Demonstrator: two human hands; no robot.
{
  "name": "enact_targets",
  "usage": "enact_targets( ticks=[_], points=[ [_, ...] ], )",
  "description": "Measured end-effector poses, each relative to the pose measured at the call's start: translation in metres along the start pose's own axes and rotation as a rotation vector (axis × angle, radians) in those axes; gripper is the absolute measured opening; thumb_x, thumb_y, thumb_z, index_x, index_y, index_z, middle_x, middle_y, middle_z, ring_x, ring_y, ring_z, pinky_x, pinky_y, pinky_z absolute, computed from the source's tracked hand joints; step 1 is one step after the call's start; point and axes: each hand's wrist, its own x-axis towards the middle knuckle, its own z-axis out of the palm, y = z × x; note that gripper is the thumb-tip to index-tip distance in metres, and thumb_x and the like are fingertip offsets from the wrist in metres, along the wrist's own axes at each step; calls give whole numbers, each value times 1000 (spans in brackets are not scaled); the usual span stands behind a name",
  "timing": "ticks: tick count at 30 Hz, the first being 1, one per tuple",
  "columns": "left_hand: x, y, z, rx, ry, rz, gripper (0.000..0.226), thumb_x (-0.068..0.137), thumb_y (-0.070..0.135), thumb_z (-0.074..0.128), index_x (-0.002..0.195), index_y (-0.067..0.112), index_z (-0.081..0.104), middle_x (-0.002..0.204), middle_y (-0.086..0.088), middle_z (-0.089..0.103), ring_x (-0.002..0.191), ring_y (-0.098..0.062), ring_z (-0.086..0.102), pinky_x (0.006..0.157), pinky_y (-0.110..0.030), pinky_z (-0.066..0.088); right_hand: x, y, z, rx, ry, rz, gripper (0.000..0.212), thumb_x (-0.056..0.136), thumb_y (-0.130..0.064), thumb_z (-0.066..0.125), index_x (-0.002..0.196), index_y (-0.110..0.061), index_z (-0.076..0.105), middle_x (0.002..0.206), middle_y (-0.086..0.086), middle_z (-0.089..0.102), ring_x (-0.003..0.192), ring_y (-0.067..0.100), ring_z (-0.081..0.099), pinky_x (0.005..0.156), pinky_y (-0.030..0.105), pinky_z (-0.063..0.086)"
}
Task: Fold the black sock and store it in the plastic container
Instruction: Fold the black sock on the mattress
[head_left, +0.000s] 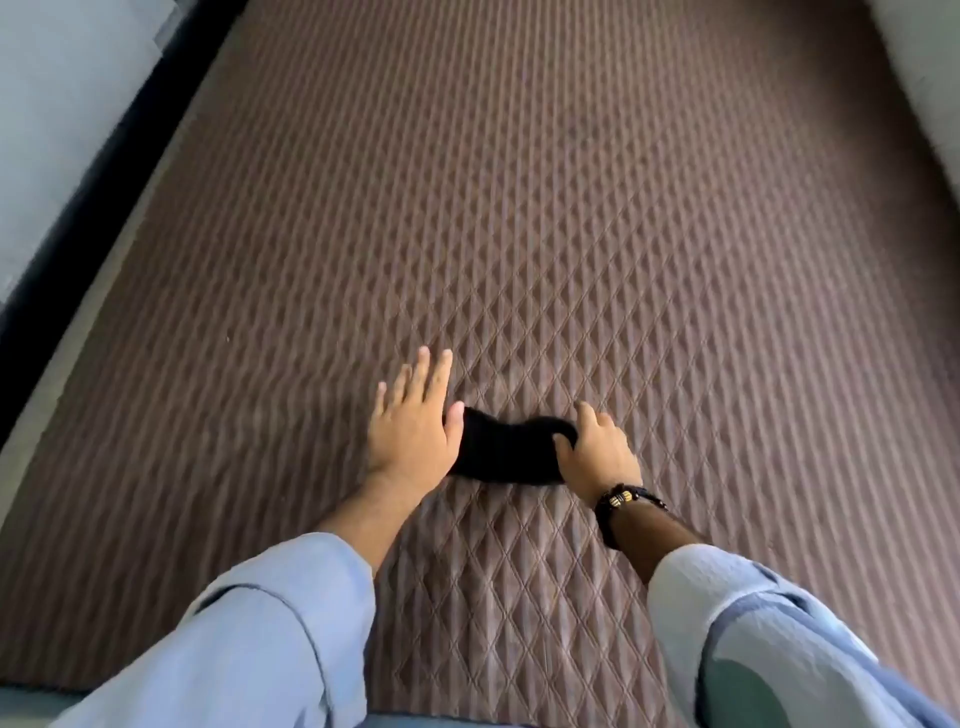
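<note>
a wide quilted surface (519, 208) in a dull brown fills nearly the whole view, stitched in a diamond pattern that reads as long raised ribs toward the far end. whether it is a mattress or a padded mat cannot be told. along its left edge runs a black strip (104, 171), and beyond that a pale grey-blue wall (62, 78). a light wall or panel (930, 67) closes off the upper right corner. soft, even light falls across the quilting, brighter in the middle and dimmer at the left edge.

Left hand (410, 431) flat, right hand (597, 449) pinching black sock (501, 447) on quilted mattress (571, 208).
</note>
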Motion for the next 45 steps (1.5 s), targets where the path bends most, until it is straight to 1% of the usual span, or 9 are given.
enact_targets(
  ticks=[5,10,15,20,24,26,33,38,45],
  points=[
    [0,-7,41,-183,-285,-180,55,106,42,48,156,20,42,154,-8,50,135,-35,54,102,-48,52,9,15,26,30,-92,50,52,95,-28,63,139,-9,44,135,17,52,121,39,55,100,45,50],
    [7,-11,47,-457,-352,-307,50,97,30,71,142,11,58,138,-17,67,126,-39,64,102,-42,52,19,15,24,158,-162,111,47,94,-19,66,137,-8,49,127,15,64,117,34,62,90,37,51],
    [14,-23,28,-574,-124,-267,21,93,14,74,112,6,72,105,-9,75,103,-33,70,77,-29,43,21,10,8,265,-22,-84,20,88,-5,65,108,-9,63,104,6,62,101,30,60,78,30,40],
    [12,-29,19,-579,108,-62,43,68,-25,52,83,8,75,113,-10,70,109,-33,67,92,-30,45,9,16,8,68,250,-367,26,80,8,66,99,-10,64,107,7,56,102,33,52,79,43,51],
    [-14,-35,40,-402,-23,-142,34,85,4,46,88,21,75,143,-1,58,128,-29,54,100,-35,43,-12,30,33,-322,122,-304,48,83,3,63,126,-17,54,138,12,46,121,38,47,72,50,58],
    [-23,-35,51,-449,-56,-255,39,89,-5,47,100,23,73,143,-2,56,126,-31,57,99,-39,49,-23,36,42,-378,57,-287,58,84,2,62,137,-18,50,145,17,44,128,41,46,81,55,57],
    [-9,-16,48,-713,-108,-760,42,99,41,63,132,16,65,127,-9,74,119,-36,68,98,-40,55,-37,-4,61,-426,49,-396,63,89,-14,49,151,-21,39,126,10,52,103,36,55,68,46,50],
    [-5,-9,48,-824,-84,-760,37,98,34,68,129,14,73,128,-9,75,118,-33,69,98,-36,55,-39,-11,76,-320,-19,-253,68,95,-13,45,159,-17,23,145,10,40,124,35,43,83,49,50],
    [-10,36,41,-900,-4,-532,27,95,33,69,119,19,72,99,6,69,106,-25,71,91,-35,57,-36,21,62,-203,233,-137,53,88,-16,55,141,-19,52,142,9,50,122,37,52,81,48,58]
  ],
)
